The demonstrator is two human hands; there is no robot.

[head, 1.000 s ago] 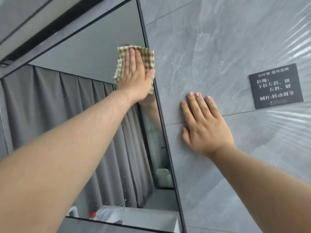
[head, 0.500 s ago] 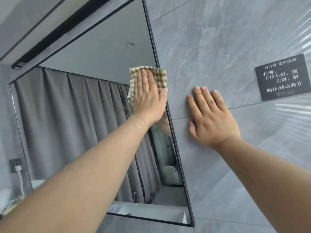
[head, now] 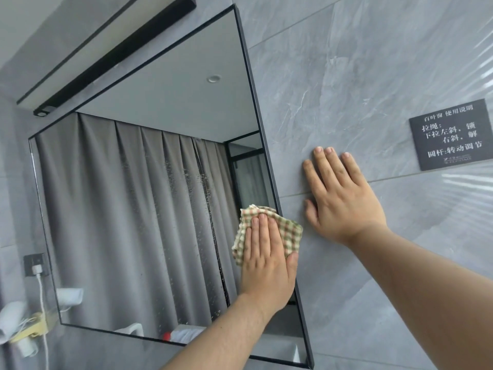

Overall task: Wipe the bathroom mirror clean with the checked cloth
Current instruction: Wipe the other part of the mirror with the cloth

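The black-framed mirror (head: 149, 198) hangs on a grey tiled wall and reflects grey curtains. My left hand (head: 266, 265) presses the green-and-tan checked cloth (head: 288, 231) flat against the glass at the mirror's right edge, about two thirds of the way down. The cloth sticks out above and right of my fingers and overlaps the frame. My right hand (head: 338, 201) lies flat with fingers spread on the wall tile just right of the mirror. Streaks of droplets run down the glass left of the cloth.
A dark sign (head: 450, 134) with white lettering is fixed to the wall at the right. A black light bar (head: 114, 57) runs above the mirror. At the lower left are a wall socket (head: 36, 264) with a white plug and cable, and a white hair dryer (head: 13, 319).
My left hand has slid the cloth down the mirror's right edge from near the top corner to the lower part. My right hand has stayed flat on the wall.
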